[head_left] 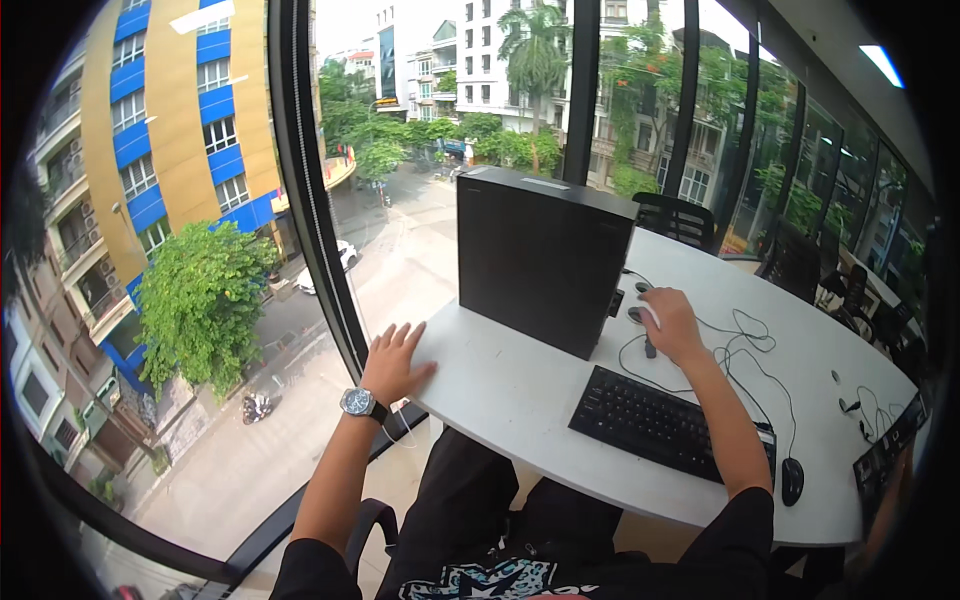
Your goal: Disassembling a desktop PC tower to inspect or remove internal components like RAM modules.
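Note:
A black desktop computer case [530, 260] stands upright on the white table [500, 390], near the window. My left hand [398, 362], with a watch on the wrist, rests at the table's left edge, its fingers spread and holding nothing. My right hand [668, 322] is curled beside the case's right side, among thin cables and small dark round pieces; what its fingers hold is too small to make out. A dark plug [650, 348] on a cable lies just below it. A black keyboard [630, 420] lies in front of the case, under my right forearm.
A black mouse [792, 480] lies right of the keyboard. Tangled cables [745, 335] spread over the right half of the table. A dark flat device [880, 450] is at the far right edge. Black office chairs [675, 215] stand behind the table. A tall window frame [310, 200] borders the left side.

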The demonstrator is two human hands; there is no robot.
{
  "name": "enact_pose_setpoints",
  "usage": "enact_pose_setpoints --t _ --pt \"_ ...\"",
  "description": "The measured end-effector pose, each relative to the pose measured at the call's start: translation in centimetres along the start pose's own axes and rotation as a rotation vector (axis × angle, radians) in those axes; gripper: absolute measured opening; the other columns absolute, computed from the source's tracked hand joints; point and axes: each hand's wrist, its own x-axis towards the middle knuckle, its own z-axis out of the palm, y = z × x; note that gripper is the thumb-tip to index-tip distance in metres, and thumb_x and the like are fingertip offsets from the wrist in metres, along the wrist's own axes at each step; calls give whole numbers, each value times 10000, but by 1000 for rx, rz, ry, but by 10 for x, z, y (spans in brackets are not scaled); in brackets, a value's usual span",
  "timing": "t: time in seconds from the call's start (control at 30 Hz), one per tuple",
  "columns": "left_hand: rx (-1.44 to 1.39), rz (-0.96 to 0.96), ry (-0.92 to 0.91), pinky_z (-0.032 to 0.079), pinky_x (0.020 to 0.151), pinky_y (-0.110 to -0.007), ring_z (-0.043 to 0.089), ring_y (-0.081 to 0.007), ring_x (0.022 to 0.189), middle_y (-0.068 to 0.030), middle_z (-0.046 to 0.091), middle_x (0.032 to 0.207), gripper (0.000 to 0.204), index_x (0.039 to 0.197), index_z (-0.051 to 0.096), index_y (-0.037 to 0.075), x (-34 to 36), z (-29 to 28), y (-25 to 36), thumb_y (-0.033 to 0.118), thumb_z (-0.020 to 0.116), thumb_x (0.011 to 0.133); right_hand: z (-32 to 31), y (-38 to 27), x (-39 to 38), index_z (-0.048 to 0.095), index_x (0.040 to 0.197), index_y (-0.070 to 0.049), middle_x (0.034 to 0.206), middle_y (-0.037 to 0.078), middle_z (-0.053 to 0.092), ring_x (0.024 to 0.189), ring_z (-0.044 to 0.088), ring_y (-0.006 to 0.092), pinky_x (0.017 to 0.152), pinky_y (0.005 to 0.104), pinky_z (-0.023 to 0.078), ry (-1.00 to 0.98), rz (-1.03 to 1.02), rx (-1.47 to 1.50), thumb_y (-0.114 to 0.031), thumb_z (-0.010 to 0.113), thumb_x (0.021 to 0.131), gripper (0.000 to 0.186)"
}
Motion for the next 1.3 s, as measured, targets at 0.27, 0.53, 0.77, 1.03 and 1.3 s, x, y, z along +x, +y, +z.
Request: enact_pose_setpoints --t 0.27,0.53,0.77,1.03,1.3 --pt "-212 -332 116 546 779 -510 699 -425 843 -244 719 857 462 940 723 13 -10 24 -30 456 588 936 37 -17 41 182 1626 -63 1626 228 317 1448 394 368 1172 471 363 291 613 666 -450 503 1065 753" --pt "-273 -276 -21 542 615 -499 683 -395 652 -197 671 672 484 845 686 20 0 21 -23 478 589 969 116 29 -8 281 1583 17 1544 130 448 1464 387 278 1238 384 253 437 754 1118 -546 374 1094 752" --pt "-306 -271 -57 519 559 -451 672 -361 602 -169 660 655 427 947 673 21 3 28 -4 443 620 988 106 40 -36 348 1527 56 1493 163 491 1377 482 259 1169 380 355 347 757 915 -532 418 1083 740" --pt "-264 -281 -58 514 597 -471 674 -381 662 -182 662 697 408 934 679 21 5 22 -12 424 642 981 106 14 -11 293 1550 64 1536 173 436 1414 433 265 1195 395 317 320 738 851 -518 445 1081 763" --pt "-34 -317 -1 503 640 -498 642 -399 620 -190 627 616 483 695 659 25 -3 5 -20 439 666 943 79 -26 28 283 1562 58 1551 216 417 1437 404 330 1215 414 269 164 581 722 -382 628 1007 788"
